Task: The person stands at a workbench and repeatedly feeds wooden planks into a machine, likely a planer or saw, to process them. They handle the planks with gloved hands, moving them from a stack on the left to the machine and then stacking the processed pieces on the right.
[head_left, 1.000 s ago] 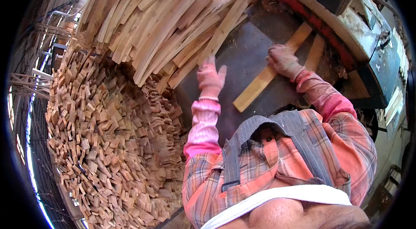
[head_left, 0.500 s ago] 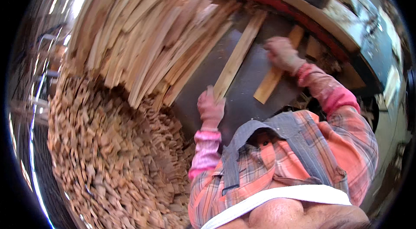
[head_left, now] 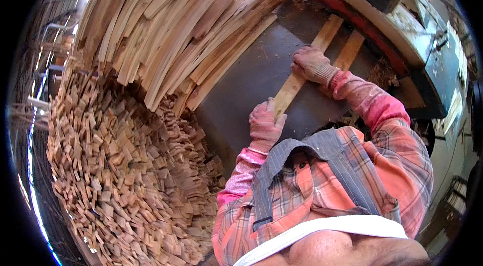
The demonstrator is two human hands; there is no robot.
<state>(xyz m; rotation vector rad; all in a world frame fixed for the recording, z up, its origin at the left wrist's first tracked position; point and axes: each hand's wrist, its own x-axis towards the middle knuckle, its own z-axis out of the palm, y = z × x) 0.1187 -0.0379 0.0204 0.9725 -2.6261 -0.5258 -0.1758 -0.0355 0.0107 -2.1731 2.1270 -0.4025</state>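
Wooden slat (head_left: 290, 90) lies slantwise over the dark, smooth desk (head_left: 236, 87), its near end toward the person's body and its far end toward the red strip (head_left: 347, 7) along the back. The gloved left hand (head_left: 265, 126) has a narrow grip on the near end, thumb on one side and fingers on the other. The gloved right hand (head_left: 313, 66) is curled over the slat farther up; its fingertips are hidden, so I cannot tell how tight that grip is. Just beside, to the right, rests a second slat (head_left: 349, 51). Long boards (head_left: 166, 29) lie stacked at the left, above a big heap of short wooden pieces (head_left: 121, 170). Shavings (head_left: 384, 74) gather near the right rear edge.
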